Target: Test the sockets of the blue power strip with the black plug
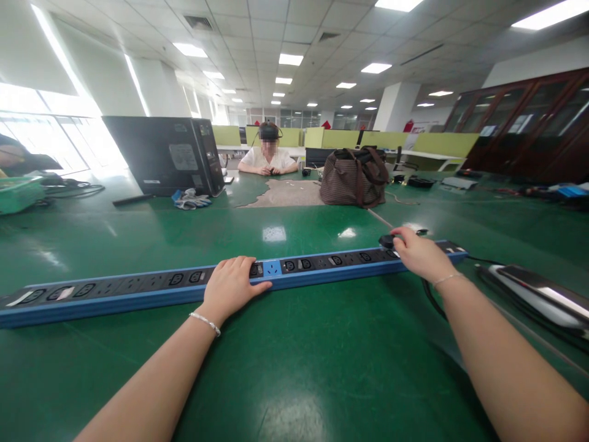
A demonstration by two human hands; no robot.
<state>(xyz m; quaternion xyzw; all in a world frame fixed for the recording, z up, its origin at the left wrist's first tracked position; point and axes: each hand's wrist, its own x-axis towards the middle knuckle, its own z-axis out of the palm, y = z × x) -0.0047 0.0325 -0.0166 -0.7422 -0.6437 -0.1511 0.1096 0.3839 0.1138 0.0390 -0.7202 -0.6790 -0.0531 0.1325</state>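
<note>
A long blue power strip (272, 268) with a black socket face lies across the green table, slanting slightly up to the right. Near its middle, my left hand (234, 282) grips it, fingers over the top and thumb along the near side. Close to the strip's right end, my right hand (416, 252) pinches a black plug (385, 240) over the sockets. Whether the plug's pins are in a socket is hidden. A black cord (432, 299) runs down beneath my right wrist.
At the right lies a black-and-white device (543, 294) with cables. Farther back stand a brown bag (352, 178), a black computer case (170, 156) and gloves (191, 199). A green basket (21, 193) sits far left. Another person (268, 156) sits across the table.
</note>
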